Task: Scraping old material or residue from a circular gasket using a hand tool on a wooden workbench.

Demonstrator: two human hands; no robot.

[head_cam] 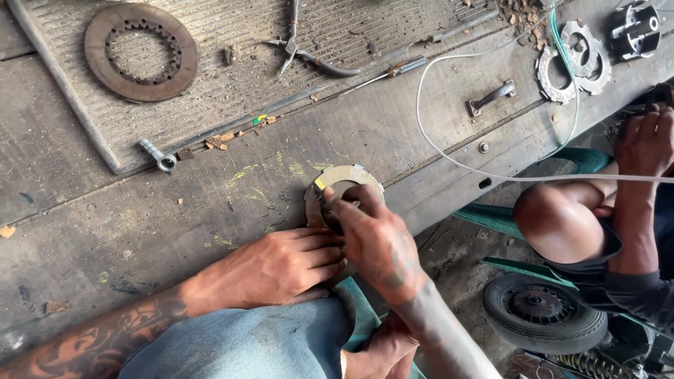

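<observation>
- Flat pale-grey ring plate with a yellowish patch on its rim [342, 177] lies on the worn grey wooden workboard [210, 203], close to the near edge, about midway along it.
- Right hand [375, 238]: fingers curled down onto the ring's near side, thumb and forefinger closed together at the inner opening. Whether they pinch a small part there, I cannot tell.
- Left hand [288, 267]: flat on the board, fingertips butted against the ring's near-left rim, bracing it. Not wrapped around anything.
- Hands are together, touching at the ring.
- Risk, my read: ring sits close to the board's edge; a sideways push from either hand could slide it off to the ground. Grit on the board may also let it skate.
- Risk: white cable [449, 151] loops just beside the ring on its right; it could snag if dragged.
- Orientation: ring lies face-up, flat on the board. Round, so no real long axis; yellow patch points to the far left.
- Further off: rusty toothed friction disc [140, 52] at the far-left corner, pliers [298, 49] at the far edge, another person's hand [642, 140] at the right end.
</observation>
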